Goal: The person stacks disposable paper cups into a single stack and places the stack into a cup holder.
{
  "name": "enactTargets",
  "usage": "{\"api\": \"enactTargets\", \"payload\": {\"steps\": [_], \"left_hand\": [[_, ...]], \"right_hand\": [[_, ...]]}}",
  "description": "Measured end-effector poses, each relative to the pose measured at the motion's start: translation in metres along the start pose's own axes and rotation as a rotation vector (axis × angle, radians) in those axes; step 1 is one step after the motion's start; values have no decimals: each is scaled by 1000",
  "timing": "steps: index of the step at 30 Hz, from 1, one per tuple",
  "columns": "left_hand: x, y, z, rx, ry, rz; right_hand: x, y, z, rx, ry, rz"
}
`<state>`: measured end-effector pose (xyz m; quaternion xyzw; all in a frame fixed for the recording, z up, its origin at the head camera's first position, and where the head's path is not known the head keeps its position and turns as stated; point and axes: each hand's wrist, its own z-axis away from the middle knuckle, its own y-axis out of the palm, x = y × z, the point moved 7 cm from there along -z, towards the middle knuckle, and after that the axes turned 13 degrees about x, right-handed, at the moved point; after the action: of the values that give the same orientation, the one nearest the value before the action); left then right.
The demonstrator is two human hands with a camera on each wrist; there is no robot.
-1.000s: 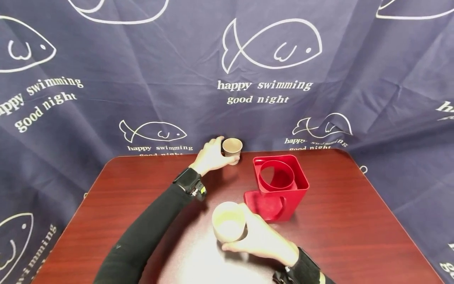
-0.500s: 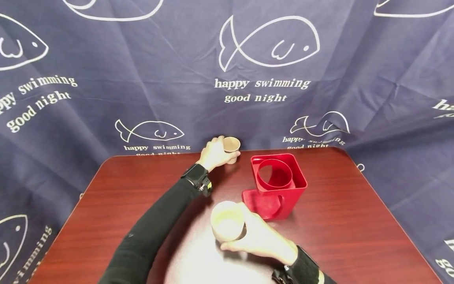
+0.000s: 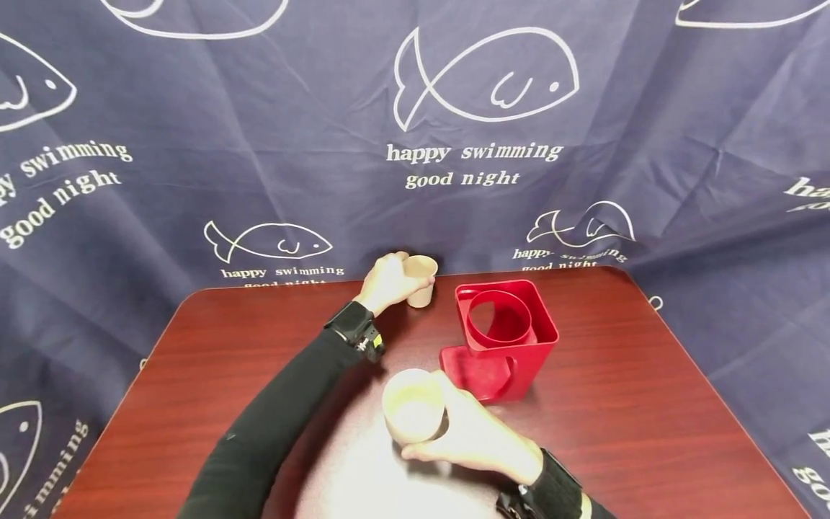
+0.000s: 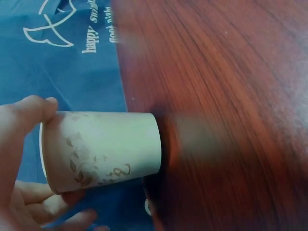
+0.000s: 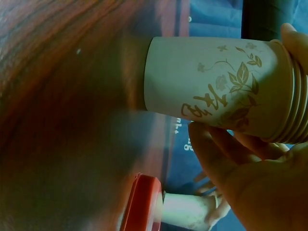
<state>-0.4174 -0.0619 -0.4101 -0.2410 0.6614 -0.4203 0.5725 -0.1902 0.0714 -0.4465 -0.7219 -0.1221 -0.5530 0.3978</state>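
At the far edge of the tabletop [image 3: 194, 375], the left hand [image 3: 384, 282] grips a small paper cup [image 3: 420, 280]; nearer the person, the right hand [image 3: 476, 440] clasps a stack of paper cups [image 3: 412, 405], just left of a red holder [image 3: 506, 337]
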Motion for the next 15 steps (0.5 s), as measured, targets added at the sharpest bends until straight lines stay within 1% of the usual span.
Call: {"api": "enactTargets", "payload": {"steps": [3,6,10,12,15], "left_hand": [[-2,-4,6,27,50,44],[-6,-9,15,53,105,65],[-16,-18,33,62,179,60],[-21,-23,43,53,216,54],[-29,-30,57,73,272,61]], "right_hand": [[-1,0,1,2,17,-3],[0,0,1,1,16,-2],[0,0,1,9,14,8],[0,-1,1,9,11,19],[1,-1,1,4,-1,35]]}}
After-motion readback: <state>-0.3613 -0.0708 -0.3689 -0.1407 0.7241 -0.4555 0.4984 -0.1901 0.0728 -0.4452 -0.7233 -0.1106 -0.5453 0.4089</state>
